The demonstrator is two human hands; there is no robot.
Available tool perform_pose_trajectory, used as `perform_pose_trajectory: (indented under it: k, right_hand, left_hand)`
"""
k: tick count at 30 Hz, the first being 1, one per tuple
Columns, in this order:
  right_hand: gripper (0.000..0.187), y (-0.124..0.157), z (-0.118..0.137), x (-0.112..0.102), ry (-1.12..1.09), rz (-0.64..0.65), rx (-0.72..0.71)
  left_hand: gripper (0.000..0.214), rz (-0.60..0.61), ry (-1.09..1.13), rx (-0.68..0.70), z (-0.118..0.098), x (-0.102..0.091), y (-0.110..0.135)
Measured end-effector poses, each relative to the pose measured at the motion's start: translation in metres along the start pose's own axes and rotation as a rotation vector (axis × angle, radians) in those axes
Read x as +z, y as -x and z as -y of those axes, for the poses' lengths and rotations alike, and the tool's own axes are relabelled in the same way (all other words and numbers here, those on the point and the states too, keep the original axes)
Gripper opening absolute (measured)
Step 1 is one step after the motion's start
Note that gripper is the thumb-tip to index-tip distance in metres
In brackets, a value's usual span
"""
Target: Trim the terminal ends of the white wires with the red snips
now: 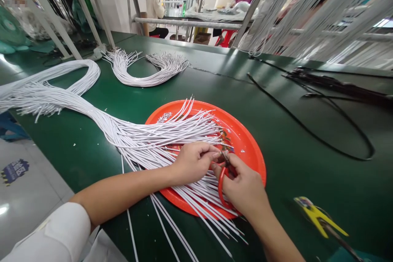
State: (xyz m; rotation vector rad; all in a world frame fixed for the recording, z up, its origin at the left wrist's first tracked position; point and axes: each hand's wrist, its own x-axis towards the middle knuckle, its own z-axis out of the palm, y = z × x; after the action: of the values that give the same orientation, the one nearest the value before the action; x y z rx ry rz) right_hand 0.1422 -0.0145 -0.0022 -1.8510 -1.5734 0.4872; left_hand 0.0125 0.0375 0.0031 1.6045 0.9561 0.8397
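Observation:
A large bundle of white wires runs from the left across the green table onto an orange round tray. My left hand rests on the wires over the tray, its fingers pinched on a wire end. My right hand is closed on a red-handled cutting tool, with the tool's tip meeting the left fingertips. A small heap of metal bits lies at the tray's far left rim.
A second looped white wire bundle lies further back. Black cables lie at the right. A yellow-handled tool lies near the right front. White wires hang from a rack at the back right. Other people sit at a far bench.

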Motion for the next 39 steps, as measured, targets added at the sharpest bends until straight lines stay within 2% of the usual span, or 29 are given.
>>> perform_pose_trajectory:
  k: [6,10,19,23,29,32,36,39]
  right_hand:
    - [0.018,-0.002,-0.004,0.001,0.02,0.041,-0.005]
    - [0.017,-0.002,-0.004,0.001,0.021,0.021,-0.009]
    - [0.017,-0.003,-0.012,0.003,0.009,0.052,-0.035]
    - [0.016,-0.003,-0.008,0.001,-0.017,0.047,-0.005]
    - [0.018,-0.004,-0.005,-0.003,-0.12,0.088,0.011]
    - [0.017,-0.005,-0.003,-0.006,-0.261,0.011,0.004]
    - [0.021,-0.006,0.001,-0.006,-0.47,-0.229,0.061]
    - [0.021,-0.006,0.004,-0.004,-0.557,-0.271,0.092]
  left_hand:
    - [0.016,0.024,0.02,-0.007,-0.002,0.001,0.001]
    - [0.016,0.027,0.035,-0.002,-0.003,0.001,0.001]
    - [0.019,0.049,-0.047,0.012,-0.003,-0.001,0.0]
    - [0.02,0.045,-0.056,0.037,-0.003,-0.002,0.0]
    - [0.019,-0.004,-0.007,-0.007,0.0,0.0,0.0]
    - [0.02,-0.031,-0.02,-0.021,0.001,0.0,-0.001]
    - [0.02,-0.018,-0.095,0.029,0.001,0.0,-0.001]
    - [0.02,0.004,-0.173,0.057,0.001,-0.001,0.0]
